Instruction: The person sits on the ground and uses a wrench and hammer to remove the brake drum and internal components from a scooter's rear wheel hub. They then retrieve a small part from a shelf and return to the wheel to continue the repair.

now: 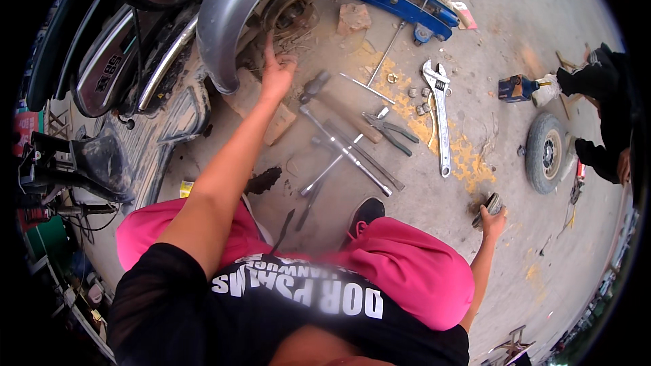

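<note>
My left hand [277,74] reaches toward the dirty wheel hub [288,10] under a grey scooter fender [220,27], its index finger stretched out at the hub's lower edge and nothing visibly held. A brick [274,125] lies beside my forearm. My right hand [493,220], low on the right, grips a dirty round metal part [485,209]. Between them on the floor lie a hammer [352,118], cross wrench [346,152], pliers [390,132], T-handle wrench [369,87], large adjustable wrench [437,118] and several nuts [417,93].
A blue floor jack [393,3] and brick chunk [354,19] stand at top. At right are a loose wheel [546,152], a blue box [515,89] and another person in dark clothing [597,85]. The scooter's muddy footboard [166,135] spans the left side.
</note>
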Demonstrator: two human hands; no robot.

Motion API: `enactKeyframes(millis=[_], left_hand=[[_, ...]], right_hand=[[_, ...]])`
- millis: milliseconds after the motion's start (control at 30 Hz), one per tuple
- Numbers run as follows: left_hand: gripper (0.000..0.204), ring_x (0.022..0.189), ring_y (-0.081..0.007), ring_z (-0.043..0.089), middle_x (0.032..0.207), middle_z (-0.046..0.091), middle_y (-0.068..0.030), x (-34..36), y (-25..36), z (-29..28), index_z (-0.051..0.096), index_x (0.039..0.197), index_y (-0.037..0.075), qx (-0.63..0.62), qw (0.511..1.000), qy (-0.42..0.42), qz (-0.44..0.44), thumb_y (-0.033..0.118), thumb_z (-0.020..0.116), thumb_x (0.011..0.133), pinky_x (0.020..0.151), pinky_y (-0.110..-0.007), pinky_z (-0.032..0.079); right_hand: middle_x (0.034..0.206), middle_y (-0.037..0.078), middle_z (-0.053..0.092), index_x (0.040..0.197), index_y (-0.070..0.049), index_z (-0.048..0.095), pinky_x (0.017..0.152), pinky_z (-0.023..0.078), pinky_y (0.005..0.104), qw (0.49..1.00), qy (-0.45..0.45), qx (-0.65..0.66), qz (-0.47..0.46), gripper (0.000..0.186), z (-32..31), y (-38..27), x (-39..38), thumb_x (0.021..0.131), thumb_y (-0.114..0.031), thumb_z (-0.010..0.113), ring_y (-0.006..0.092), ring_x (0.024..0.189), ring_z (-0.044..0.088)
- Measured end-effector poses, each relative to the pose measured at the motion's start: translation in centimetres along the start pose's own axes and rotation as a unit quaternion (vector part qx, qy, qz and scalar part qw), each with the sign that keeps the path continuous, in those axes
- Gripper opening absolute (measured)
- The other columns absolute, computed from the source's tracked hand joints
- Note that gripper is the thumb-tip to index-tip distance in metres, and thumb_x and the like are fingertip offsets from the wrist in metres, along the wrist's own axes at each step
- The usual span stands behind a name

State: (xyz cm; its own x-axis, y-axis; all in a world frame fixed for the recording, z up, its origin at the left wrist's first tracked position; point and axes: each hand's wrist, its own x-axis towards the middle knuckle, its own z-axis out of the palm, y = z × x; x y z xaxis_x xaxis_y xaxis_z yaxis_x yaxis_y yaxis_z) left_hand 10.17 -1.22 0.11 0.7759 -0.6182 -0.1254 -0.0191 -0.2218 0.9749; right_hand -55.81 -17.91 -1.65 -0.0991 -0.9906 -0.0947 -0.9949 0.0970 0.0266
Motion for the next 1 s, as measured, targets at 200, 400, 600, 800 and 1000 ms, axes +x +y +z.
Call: enactKeyframes(millis=[200,400,600,800,1000], left_hand=[[0.076,0.078,-0.0264,0.063,0.098,0.061,-0.015,1.6,0.1,-3.1,0.016,0.147,0.022,0.301,0.949,-0.008,0.095,0.007,0.052,0.082,0.075,-0.037,0.05],[0.078,0.074,-0.0335,0.064,0.086,0.066,-0.0193,1.1,4.4,-2.4,0.017,0.148,0.028,0.589,0.805,-0.063,0.018,0.015,0.054,0.081,0.074,-0.041,0.05],[0.085,0.099,-0.0376,0.06,0.107,0.062,-0.0215,1.3,4.5,-3.1,0.01,0.148,0.031,0.66,0.746,-0.085,0.007,0.013,0.054,0.078,0.098,-0.051,0.037],[0.083,0.101,-0.0369,0.059,0.11,0.062,-0.0214,1.3,2.7,-3.3,0.013,0.148,0.026,0.704,0.702,-0.031,0.1,0.015,0.055,0.077,0.099,-0.052,0.035],[0.078,0.093,-0.0363,0.063,0.099,0.064,-0.0253,0.4,2.8,-2.6,0.018,0.147,0.016,0.63,0.774,-0.042,0.049,0.019,0.055,0.078,0.096,-0.054,0.037]], right_hand=[[0.101,0.032,0.062,0.119,0.007,0.054,0.088,0.047,0.0425,0.999,-0.019,0.03,-0.005,0.078,-0.8,-0.7,1.3,0.063,-0.044,0.074,0.0418,0.097,0.06],[0.095,0.015,0.065,0.111,0.006,0.058,0.072,0.051,0.0349,0.964,-0.061,0.248,0.074,0.06,0.4,-0.3,0.4,0.074,-0.039,0.071,0.0263,0.083,0.064],[0.087,0.003,0.062,0.106,-0.003,0.057,0.062,0.051,0.0258,0.836,-0.183,0.498,0.14,0.036,-0.9,-4.6,-2.7,0.084,-0.031,0.066,0.0115,0.074,0.061],[0.101,0.008,0.063,0.113,-0.002,0.053,0.07,0.054,0.0295,0.766,-0.2,0.59,0.158,0.037,-2.8,-6.7,-4.6,0.086,-0.026,0.063,0.0164,0.084,0.064],[0.114,0.011,0.06,0.118,-0.003,0.052,0.088,0.05,0.0388,0.599,-0.202,0.751,0.19,0.038,-1.9,-6.2,-5.8,0.086,-0.02,0.061,0.0217,0.103,0.059]])
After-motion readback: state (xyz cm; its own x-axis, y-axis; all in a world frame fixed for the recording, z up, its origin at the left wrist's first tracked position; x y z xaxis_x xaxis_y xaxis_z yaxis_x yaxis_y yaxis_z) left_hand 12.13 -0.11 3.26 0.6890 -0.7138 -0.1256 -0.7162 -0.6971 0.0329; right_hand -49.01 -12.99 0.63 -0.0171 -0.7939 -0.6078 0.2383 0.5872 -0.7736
